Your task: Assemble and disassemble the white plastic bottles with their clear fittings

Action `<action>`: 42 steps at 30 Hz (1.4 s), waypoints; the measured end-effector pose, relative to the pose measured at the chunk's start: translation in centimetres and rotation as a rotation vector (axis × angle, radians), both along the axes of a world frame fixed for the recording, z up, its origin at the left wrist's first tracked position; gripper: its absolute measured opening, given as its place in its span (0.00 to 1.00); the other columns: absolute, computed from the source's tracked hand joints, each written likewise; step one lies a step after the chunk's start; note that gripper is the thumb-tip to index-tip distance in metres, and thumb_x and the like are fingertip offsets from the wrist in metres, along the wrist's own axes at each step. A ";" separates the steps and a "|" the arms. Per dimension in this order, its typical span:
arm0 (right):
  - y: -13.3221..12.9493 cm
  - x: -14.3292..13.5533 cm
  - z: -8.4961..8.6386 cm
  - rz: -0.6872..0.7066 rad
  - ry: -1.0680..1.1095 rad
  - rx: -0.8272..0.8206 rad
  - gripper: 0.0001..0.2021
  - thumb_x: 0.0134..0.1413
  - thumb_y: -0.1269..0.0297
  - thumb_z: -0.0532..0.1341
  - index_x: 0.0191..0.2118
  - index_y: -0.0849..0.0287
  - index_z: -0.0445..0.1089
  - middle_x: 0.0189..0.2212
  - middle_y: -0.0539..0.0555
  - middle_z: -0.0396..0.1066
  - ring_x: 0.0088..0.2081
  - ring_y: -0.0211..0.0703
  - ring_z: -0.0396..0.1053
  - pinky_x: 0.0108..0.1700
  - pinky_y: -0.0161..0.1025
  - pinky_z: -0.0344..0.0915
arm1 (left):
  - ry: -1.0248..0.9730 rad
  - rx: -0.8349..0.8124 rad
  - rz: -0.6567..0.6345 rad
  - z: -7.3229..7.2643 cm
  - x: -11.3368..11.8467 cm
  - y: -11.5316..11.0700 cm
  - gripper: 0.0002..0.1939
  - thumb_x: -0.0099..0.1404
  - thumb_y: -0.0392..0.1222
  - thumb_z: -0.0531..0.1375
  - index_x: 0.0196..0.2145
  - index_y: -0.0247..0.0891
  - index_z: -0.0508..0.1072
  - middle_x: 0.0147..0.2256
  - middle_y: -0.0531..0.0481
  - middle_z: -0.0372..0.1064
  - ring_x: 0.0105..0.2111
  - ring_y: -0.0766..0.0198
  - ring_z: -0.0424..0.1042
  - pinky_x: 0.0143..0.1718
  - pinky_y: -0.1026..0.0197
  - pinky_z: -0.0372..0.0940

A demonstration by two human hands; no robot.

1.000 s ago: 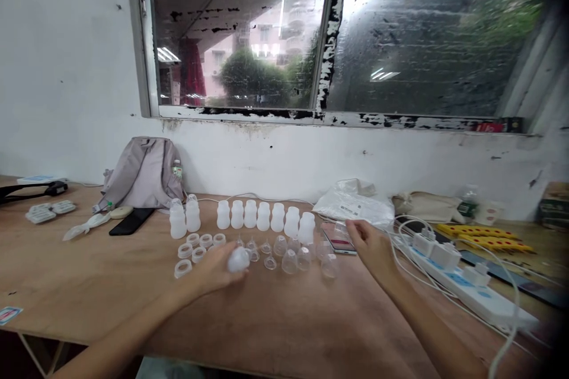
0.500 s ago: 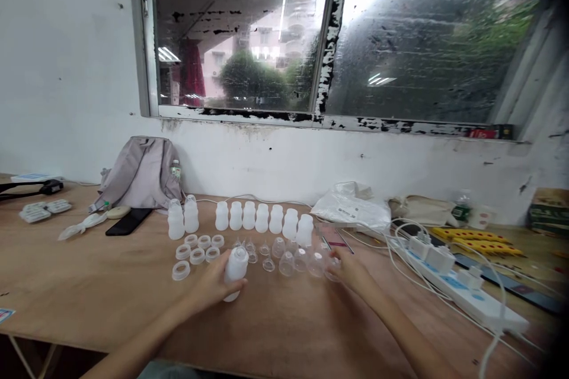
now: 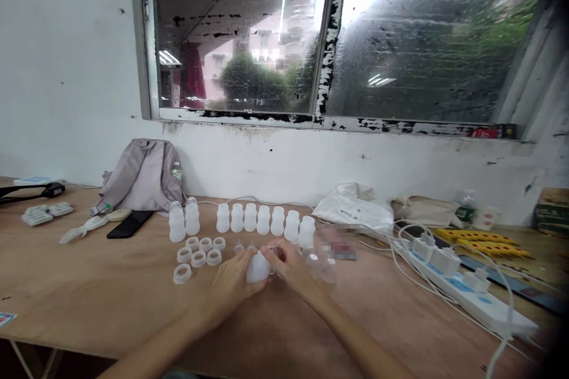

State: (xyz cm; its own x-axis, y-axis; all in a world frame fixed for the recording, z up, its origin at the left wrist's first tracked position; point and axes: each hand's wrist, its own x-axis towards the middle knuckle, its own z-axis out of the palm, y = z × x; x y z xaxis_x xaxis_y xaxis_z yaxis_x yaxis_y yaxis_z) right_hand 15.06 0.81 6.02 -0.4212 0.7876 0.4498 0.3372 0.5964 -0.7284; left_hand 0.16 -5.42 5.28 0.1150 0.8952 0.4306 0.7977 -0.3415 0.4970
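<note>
My left hand [image 3: 235, 275] is wrapped round a white bottle [image 3: 258, 268], tilted above the middle of the table. Beside it, my right hand [image 3: 288, 263] has its fingers closed at the bottle's top end; whether they hold a small part there is hidden. Behind the hands runs a row of several white bottles [image 3: 263, 219]. Two bottles with clear tops [image 3: 176, 222] stand further left. Several translucent rings [image 3: 182, 274] lie left of my hands. Clear domed caps [image 3: 329, 272] are right of my right hand, and small clear nipples [image 3: 239, 246] show just behind my hands.
A grey backpack [image 3: 140, 177] and a black phone [image 3: 130, 224] are at the back left. A white plastic bag [image 3: 355, 204] lies against the wall. On the right are a white power strip [image 3: 489, 302] with cables, yellow racks [image 3: 482, 243] and a dark tablet [image 3: 515, 284].
My left hand has moved right with the bottle, which is now tilted. My right hand has left the domed caps at the right and come in to the bottle's top.
</note>
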 end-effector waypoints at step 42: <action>5.6 0.7 -0.3 0.009 0.732 -0.412 0.16 0.34 0.55 0.66 0.24 0.60 0.63 0.15 0.43 0.58 0.16 0.30 0.55 0.16 0.29 0.52 | -0.015 -0.057 0.199 2.7 -9.9 4.2 0.27 0.48 0.58 0.59 0.41 0.36 0.65 0.33 0.48 0.67 0.31 0.59 0.67 0.33 0.60 0.61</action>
